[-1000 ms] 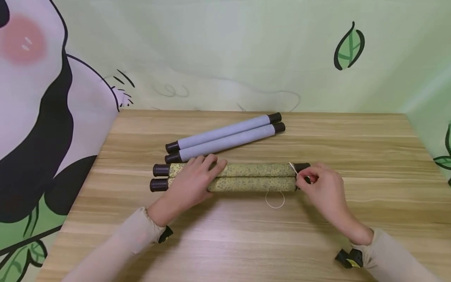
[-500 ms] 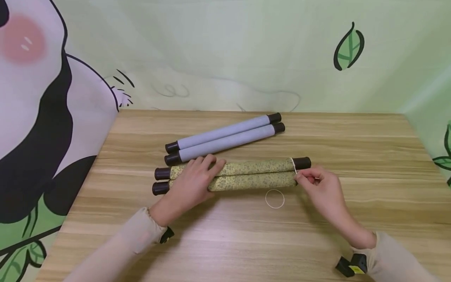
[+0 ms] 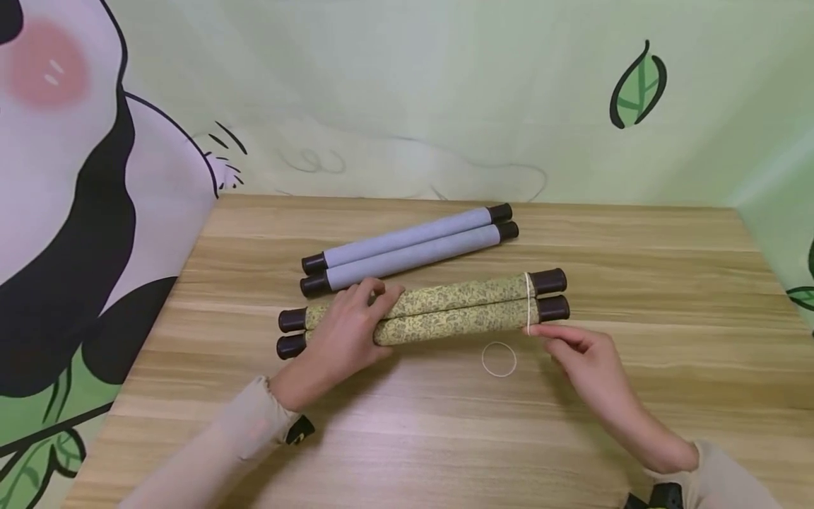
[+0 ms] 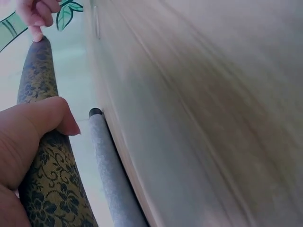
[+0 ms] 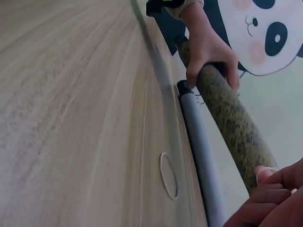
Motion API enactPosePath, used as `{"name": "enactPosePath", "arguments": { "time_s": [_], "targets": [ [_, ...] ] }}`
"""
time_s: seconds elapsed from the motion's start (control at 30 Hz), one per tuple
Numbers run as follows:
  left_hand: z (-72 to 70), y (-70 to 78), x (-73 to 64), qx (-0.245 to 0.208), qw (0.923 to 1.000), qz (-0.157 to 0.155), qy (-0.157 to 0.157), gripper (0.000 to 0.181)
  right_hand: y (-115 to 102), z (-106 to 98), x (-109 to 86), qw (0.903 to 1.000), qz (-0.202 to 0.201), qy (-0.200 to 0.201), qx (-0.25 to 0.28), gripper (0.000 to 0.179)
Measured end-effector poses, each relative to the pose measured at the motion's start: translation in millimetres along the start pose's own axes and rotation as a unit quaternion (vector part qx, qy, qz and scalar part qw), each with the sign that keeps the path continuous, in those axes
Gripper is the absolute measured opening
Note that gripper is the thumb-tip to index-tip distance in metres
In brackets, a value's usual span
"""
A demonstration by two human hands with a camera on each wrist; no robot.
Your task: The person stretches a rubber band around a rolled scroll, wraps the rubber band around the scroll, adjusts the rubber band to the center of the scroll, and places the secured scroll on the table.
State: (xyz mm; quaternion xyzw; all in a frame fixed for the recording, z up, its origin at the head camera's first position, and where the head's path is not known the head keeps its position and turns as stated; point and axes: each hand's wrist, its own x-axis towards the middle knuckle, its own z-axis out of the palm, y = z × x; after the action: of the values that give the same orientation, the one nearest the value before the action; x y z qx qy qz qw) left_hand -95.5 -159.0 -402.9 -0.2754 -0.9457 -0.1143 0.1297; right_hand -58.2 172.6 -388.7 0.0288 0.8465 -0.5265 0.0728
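The yellow floral scroll (image 3: 458,315) lies mid-frame, gripped by the left hand's (image 3: 346,325) curled fingers. Right of centre, the right hand's (image 3: 591,360) straight index fingertip touches the white elastic band (image 3: 528,304) crossing it; pinching or not, I can't tell. Looks like banding; next probably calls for easing that fingertip free.

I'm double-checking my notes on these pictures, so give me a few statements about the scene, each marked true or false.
1. The left hand grips the yellow patterned rolls. True.
2. The blue rolls lie on the table. True.
3. The blue rolls are white at both ends. False: their end caps are black.
4. A white band crosses the yellow patterned rolls. True.
5. The left hand is nearest the white band. False: the right hand is.
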Motion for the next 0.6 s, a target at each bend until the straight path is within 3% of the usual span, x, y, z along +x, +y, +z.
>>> {"name": "enactPosePath", "arguments": {
  "time_s": [0.2,0.4,0.5,0.6],
  "targets": [
    [-5.2,-2.4,-3.3,0.01,0.9998,0.017,0.009,0.095,7,-5,3.6,0.9991,0.015,-0.039,-0.011,0.031],
    [-11.5,0.0,-5.3,0.0,0.9994,0.032,-0.01,0.092,19,-9,8.3,0.9954,0.01,-0.095,-0.008,0.023],
    [-14.7,1.2,-4.5,-0.014,0.9986,0.045,-0.023,0.091,29,-12,11.7,0.9891,-0.001,-0.141,0.041,0.011],
    [-17.8,0.1,-2.9,-0.018,0.9978,0.056,-0.032,0.092,40,-19,18.0,0.9667,-0.019,-0.208,0.147,0.019]
  ]
}}
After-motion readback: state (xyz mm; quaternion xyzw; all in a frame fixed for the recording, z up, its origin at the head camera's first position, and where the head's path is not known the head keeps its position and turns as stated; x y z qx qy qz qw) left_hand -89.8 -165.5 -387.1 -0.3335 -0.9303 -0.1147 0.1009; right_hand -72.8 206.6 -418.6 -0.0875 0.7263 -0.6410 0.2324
